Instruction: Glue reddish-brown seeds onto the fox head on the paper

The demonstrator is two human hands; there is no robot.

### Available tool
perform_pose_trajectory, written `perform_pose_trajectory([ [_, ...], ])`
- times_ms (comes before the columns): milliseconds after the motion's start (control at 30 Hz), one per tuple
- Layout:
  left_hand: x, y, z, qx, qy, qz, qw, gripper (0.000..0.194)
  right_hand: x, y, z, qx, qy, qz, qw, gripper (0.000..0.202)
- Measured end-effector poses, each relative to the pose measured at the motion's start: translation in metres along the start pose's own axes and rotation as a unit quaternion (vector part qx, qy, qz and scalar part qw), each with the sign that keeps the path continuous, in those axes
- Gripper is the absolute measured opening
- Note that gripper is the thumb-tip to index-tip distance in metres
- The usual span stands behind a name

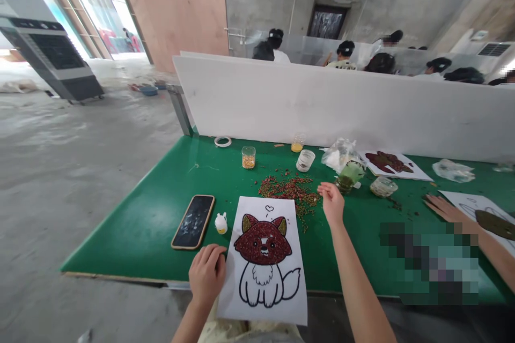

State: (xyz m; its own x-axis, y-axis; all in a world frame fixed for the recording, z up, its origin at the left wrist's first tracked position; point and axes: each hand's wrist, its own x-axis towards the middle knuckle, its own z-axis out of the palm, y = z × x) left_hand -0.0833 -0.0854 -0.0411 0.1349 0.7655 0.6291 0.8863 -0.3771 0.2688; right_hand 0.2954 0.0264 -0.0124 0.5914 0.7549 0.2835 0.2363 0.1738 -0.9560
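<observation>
On the table edge lies a white sheet with a cartoon fox drawing. Its head is filled with dark red grains and its inner ears with green ones; the body is bare outline. My left hand rests at the sheet's left edge, fingers curled in; their inner side is hidden. My right hand hovers by the right end of a loose pile of red and green seeds, its fingers pressed together. Whatever they may pinch is too small to see. A small white animal-shaped bottle stands left of the sheet.
A phone lies at left. Behind the seeds are a cup of yellow kernels, a clear cup, a tape roll and a green-tinted container. At right, another person's hand reaches in. A white partition bounds the back.
</observation>
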Motion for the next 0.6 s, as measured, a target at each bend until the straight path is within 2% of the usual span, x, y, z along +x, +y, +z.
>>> perform_pose_trajectory([
  [100,0.0,0.001,-0.001,-0.003,-0.006,-0.003,1.0,0.017,0.019,0.005,0.007,0.017,0.06,0.024,0.998,0.036],
  [167,0.0,0.0,-0.001,-0.004,-0.011,-0.005,1.0,0.018,0.016,0.009,0.012,0.032,0.057,0.043,0.997,0.037],
  [267,-0.002,-0.001,-0.001,-0.003,-0.013,-0.006,1.0,0.019,-0.003,0.011,0.019,0.085,0.024,0.091,0.992,0.04],
  [333,-0.002,-0.001,0.0,-0.001,-0.017,-0.008,1.0,0.019,-0.019,0.007,0.024,0.157,-0.008,0.144,0.977,0.039],
  [433,-0.003,-0.001,0.0,-0.002,-0.024,-0.009,1.0,0.018,-0.038,-0.008,0.029,0.234,-0.047,0.198,0.951,0.037],
  [600,-0.002,0.0,0.0,-0.005,-0.03,-0.012,0.999,0.017,-0.064,-0.04,0.031,0.291,-0.112,0.24,0.919,0.032],
])
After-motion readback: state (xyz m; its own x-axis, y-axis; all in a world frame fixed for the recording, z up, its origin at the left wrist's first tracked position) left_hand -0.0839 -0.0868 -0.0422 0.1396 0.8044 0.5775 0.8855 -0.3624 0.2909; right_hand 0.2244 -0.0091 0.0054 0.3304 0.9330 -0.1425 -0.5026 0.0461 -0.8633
